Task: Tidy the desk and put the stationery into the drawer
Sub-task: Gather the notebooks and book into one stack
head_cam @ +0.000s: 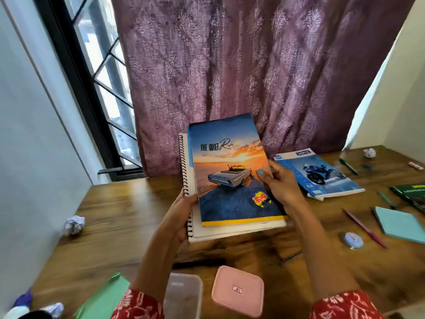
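Crumpled paper ball (74,225) sits at the frame's left on the worktop (119,217). Mid-frame, left hand (181,217) grips the spiral notebook (230,231) by its coil edge, "The Quiet Ride" notebook (232,171) stacked on top, right hand (279,184) fingers curled around its right edge. Motorcycle notebook (322,173), pens and blue sticky notes (401,224) lie right.

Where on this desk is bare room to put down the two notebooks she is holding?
Bare wood lies on the left, between the crumpled paper ball and the spiral notebook. The right side is crowded: motorcycle notebook, pens, sticky notes. The near edge holds the pink lid and clear box.
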